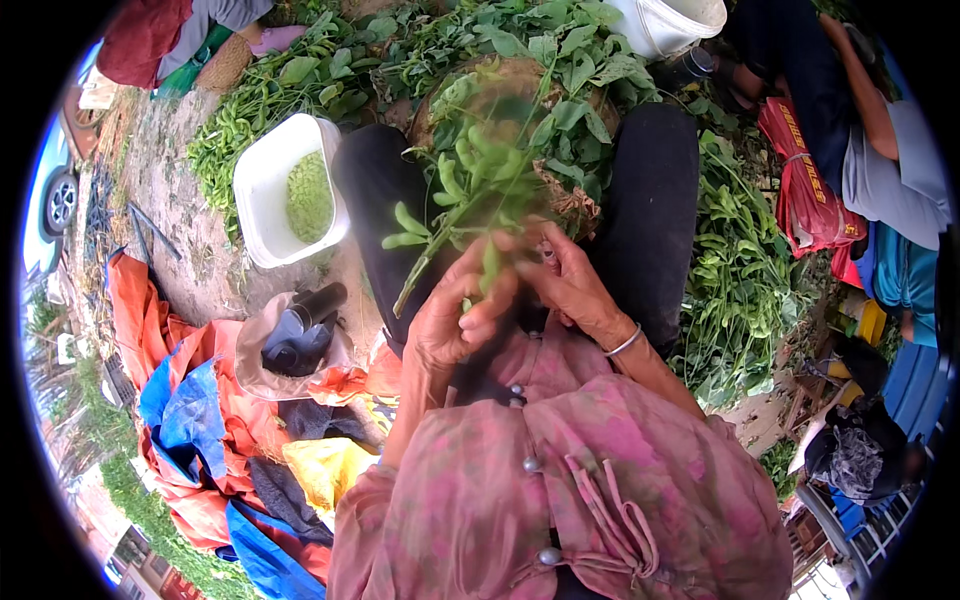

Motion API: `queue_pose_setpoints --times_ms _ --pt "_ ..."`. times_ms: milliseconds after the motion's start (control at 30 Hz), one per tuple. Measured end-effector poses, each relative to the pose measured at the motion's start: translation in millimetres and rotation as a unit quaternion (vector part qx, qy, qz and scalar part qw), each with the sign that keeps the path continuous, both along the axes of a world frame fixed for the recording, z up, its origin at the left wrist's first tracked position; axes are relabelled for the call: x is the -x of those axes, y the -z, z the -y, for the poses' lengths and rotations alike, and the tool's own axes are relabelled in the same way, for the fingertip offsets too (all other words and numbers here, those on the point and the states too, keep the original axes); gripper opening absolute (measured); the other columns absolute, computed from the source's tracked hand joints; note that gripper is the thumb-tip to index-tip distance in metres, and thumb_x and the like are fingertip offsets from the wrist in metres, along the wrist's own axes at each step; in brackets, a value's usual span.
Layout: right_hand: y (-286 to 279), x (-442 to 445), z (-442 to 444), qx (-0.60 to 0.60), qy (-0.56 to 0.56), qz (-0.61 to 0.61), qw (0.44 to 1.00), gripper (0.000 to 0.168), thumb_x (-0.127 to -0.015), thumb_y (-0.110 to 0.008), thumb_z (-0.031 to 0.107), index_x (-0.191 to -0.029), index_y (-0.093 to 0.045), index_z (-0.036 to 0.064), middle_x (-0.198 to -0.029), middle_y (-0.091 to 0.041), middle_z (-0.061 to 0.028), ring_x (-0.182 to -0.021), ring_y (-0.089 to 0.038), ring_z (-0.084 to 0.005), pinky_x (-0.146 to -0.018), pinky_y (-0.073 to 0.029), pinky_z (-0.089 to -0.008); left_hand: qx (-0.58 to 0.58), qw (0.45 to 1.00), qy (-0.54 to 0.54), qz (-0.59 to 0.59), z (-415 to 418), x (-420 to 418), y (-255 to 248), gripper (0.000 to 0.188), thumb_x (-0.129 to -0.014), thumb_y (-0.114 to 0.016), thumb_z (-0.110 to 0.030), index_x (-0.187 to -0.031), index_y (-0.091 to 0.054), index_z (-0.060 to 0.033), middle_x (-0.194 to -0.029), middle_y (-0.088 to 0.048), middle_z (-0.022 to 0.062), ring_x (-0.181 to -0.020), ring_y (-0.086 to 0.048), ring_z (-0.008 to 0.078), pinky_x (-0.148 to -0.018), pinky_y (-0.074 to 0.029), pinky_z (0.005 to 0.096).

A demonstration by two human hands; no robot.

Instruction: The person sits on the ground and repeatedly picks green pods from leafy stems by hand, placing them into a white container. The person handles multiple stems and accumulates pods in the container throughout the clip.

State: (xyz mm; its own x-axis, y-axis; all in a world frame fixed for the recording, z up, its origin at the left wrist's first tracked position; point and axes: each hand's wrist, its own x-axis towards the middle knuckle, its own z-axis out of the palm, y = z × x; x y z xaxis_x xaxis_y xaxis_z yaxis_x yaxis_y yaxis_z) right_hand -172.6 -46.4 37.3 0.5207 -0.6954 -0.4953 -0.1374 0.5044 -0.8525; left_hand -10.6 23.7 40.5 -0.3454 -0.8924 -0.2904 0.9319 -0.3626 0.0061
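Observation:
My left hand (463, 304) grips a cut green soybean stalk (421, 271) above my lap, its bare stem end pointing down and left. Plump green pods (451, 180) hang along the stalk, and the upper part is blurred. One pod (490, 264) stands out at the fingers of my left hand. My right hand (574, 279), with a bangle (624, 341) on its wrist, is close beside the left, fingers bent. Blur hides whether a pod is between its fingertips. Left of my knee, a white square bucket (255, 191) holds shelled green beans (309, 199).
Soybean plants lie heaped ahead (555, 45) and to the right (731, 262). Another white bucket (660, 30) stands at the far side. People sit at the upper left (217, 15) and right (892, 165). Orange and blue sheeting (202, 405) and a dark flask (319, 304) lie left.

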Motion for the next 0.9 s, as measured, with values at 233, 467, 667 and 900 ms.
queue_pose_setpoints --times_ms 233,467,667,900 --pt "-4.4 4.5 5.2 -0.051 0.027 0.075 0.996 0.029 -0.090 -0.056 0.012 -0.115 -0.049 0.002 -0.091 -0.063 -0.0031 -0.054 -0.047 -0.0038 -0.044 -0.037 -0.0194 -0.045 0.998 -0.044 0.009 -1.1 9.8 -4.3 0.041 -0.087 -0.043 0.004 -0.127 -0.037 -0.0052 -0.087 -0.048 0.0144 -0.044 -0.036 0.0050 -0.032 -0.027 0.0150" --pt "-15.2 17.8 11.2 0.259 0.017 -0.082 0.962 0.020 -0.089 -0.056 0.014 -0.103 -0.053 0.000 -0.073 -0.063 -0.0026 -0.062 -0.059 -0.0085 -0.052 -0.043 -0.0212 -0.050 0.960 0.005 0.276 10.8 33.7 4.4 0.023 -0.092 -0.043 -0.003 -0.114 -0.052 -0.0065 -0.085 -0.057 0.0111 -0.044 -0.034 0.0040 -0.034 -0.028 0.0148" --pt "-25.3 34.3 7.6 -0.091 0.070 0.004 0.993 0.014 -0.087 -0.058 0.012 -0.096 -0.055 0.002 -0.074 -0.064 -0.0105 -0.066 -0.062 -0.0106 -0.057 -0.046 -0.0256 -0.059 0.972 -0.001 0.226 25.3 52.1 10.1 0.017 -0.095 -0.050 -0.018 -0.107 -0.052 -0.0058 -0.073 -0.049 0.0012 -0.045 -0.031 0.0039 -0.037 -0.024 0.0168" --pt "-14.3 39.2 -5.0 0.123 0.020 -0.082 0.989 0.020 -0.090 -0.055 0.017 -0.092 -0.056 -0.002 -0.064 -0.057 -0.0067 -0.057 -0.051 -0.0093 -0.054 -0.043 -0.0260 -0.073 0.970 0.004 0.232 22.9 56.6 6.6 0.019 -0.093 -0.054 -0.017 -0.107 -0.053 -0.0040 -0.073 -0.051 0.0007 -0.050 -0.035 0.0038 -0.038 -0.024 0.0167"
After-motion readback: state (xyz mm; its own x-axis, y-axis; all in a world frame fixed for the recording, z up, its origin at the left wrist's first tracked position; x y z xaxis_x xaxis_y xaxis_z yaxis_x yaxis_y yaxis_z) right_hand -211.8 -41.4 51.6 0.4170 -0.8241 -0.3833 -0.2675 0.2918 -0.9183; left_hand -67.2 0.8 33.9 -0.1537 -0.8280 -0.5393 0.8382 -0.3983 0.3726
